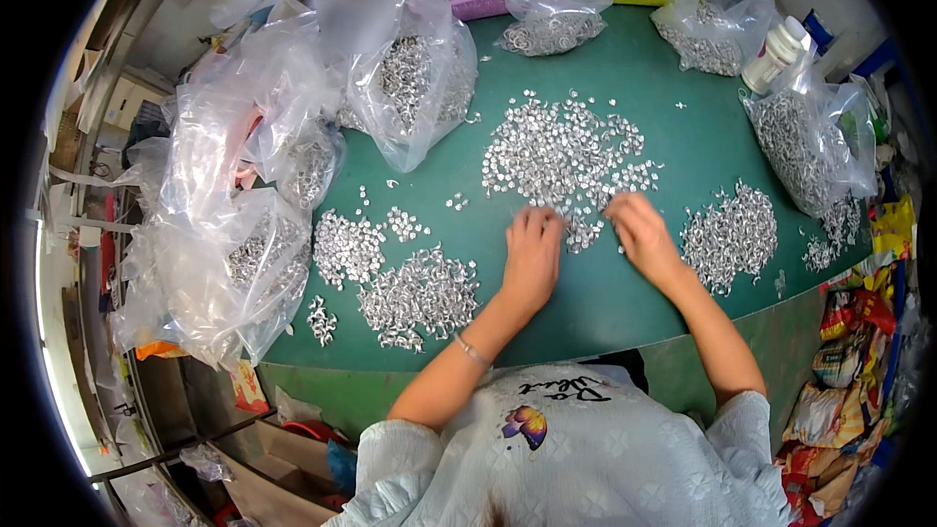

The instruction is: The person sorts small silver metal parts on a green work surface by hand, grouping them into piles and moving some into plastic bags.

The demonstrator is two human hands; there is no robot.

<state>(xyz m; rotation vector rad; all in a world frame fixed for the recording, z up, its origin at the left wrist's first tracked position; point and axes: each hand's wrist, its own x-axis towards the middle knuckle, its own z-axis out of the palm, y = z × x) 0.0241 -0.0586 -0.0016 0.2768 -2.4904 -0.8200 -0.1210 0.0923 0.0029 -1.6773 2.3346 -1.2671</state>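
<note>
Green table top (600, 307) spreads before the seated person, and on it lie many small silvery metal pieces (551, 151), heaped loosely in the middle, beyond the hands. From where I stand, the left hand (534, 242) has its fingers half bent, the tips down at the near edge of this heap; they are blurred, so I cannot tell if they pinch a piece. The right hand (639, 232) is also partly curled, its fingertips beside a little cluster (584, 232) between both hands; its grip I cannot tell either. One further pile (418, 301) sits left of the left forearm, another pile (730, 237) right of the right hand. Clear plastic bags (200, 224) crowd the left side of the table, and a purple tray (483, 8) stands at the far side. Both forearms reach forward, slanting inward, wrists low over the table.
</note>
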